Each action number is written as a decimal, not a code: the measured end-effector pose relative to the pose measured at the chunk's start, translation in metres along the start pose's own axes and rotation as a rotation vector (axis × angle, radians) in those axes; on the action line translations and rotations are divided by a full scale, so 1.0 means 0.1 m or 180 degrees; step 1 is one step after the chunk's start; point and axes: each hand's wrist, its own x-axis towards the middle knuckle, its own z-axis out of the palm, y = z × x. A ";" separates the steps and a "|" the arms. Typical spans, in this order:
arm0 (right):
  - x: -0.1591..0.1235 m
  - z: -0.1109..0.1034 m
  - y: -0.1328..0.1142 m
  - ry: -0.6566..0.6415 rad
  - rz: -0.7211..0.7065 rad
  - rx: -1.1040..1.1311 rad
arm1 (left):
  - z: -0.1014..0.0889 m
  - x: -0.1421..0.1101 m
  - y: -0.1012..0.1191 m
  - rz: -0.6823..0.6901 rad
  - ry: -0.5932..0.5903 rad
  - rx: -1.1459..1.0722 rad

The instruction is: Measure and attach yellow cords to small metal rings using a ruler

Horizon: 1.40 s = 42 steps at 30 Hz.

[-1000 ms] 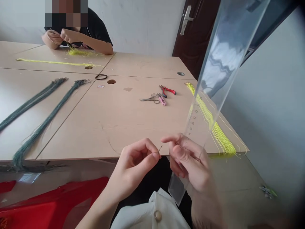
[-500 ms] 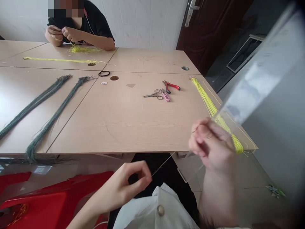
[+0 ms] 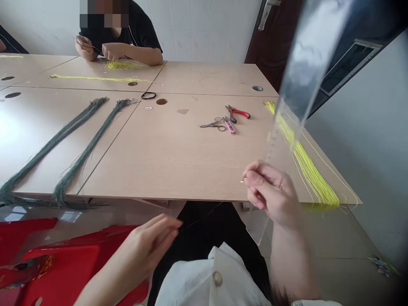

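My right hand (image 3: 270,193) is closed around a long clear plastic ruler (image 3: 307,72), which stands tilted up above the table's right side; its lower end shows below my fist. A tiny shiny metal piece (image 3: 242,180) pokes out at the pinched thumb and forefinger. Low over my lap, my left hand (image 3: 143,246) is closed, thumb and forefinger together at the end of a thin thread (image 3: 207,214). That thread runs up to the right across dark trousers, and part of it is too faint to follow. Beyond the ruler lies a bundle of yellow cords (image 3: 309,170).
On the table (image 3: 172,170) lie scissors (image 3: 212,124), pink thread snips (image 3: 229,126) and red-handled pliers (image 3: 237,114). Two grey-green thread bundles (image 3: 86,146) hang over the front edge at left. A co-worker (image 3: 143,38) handles yellow cords opposite. Red stools (image 3: 73,259) stand at lower left.
My left hand has moved left and slightly down, drawing the thread along. The ruler has swung more upright in my right hand. The view has shifted slightly left.
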 end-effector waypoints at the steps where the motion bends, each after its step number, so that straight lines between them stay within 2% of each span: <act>1: 0.00 0.06 -0.01 -0.0131 0.0066 -0.0048 | 0.08 0.11 0.14 0.0077 -0.0128 0.0005; 3: -0.02 0.15 -0.04 -0.0285 0.0151 -0.0113 | 0.26 0.33 0.39 0.0289 -0.0218 -0.0280; 5: -0.05 0.20 -0.10 -0.0323 0.0151 -0.0135 | 0.43 0.54 0.58 0.0409 -0.0195 -0.1052; 8: -0.09 0.19 -0.16 -0.0316 0.0102 -0.0123 | 0.60 0.73 0.71 0.0269 -0.0729 -0.2135; 10: -0.11 0.16 -0.18 -0.0296 0.0088 -0.0115 | 0.66 0.79 0.72 0.0112 -0.1020 -0.2385; 12: -0.13 0.14 -0.17 -0.0259 0.0068 -0.0114 | 0.68 0.79 0.72 0.0055 -0.1106 -0.2401; 19: -0.11 0.15 -0.10 -0.0304 0.0074 -0.0202 | 0.66 0.76 0.69 0.0065 -0.0973 -0.2135; 22: -0.11 0.17 -0.11 -0.0170 0.0060 -0.0305 | 0.64 0.74 0.68 0.0095 -0.0730 -0.1958; 26: -0.15 0.20 -0.14 0.0180 0.0037 -0.0477 | 0.66 0.72 0.70 0.0192 -0.0179 -0.1682; 29: -0.20 0.24 -0.14 0.0181 0.0053 -0.0597 | 0.70 0.69 0.73 0.0301 0.0097 -0.1480; 34: -0.24 0.27 -0.14 0.0117 0.0044 -0.0889 | 0.76 0.66 0.77 0.0439 0.0263 -0.1151; 42: -0.25 0.29 -0.14 0.0343 -0.0148 -0.1326 | 0.79 0.67 0.75 0.0546 0.0419 -0.0851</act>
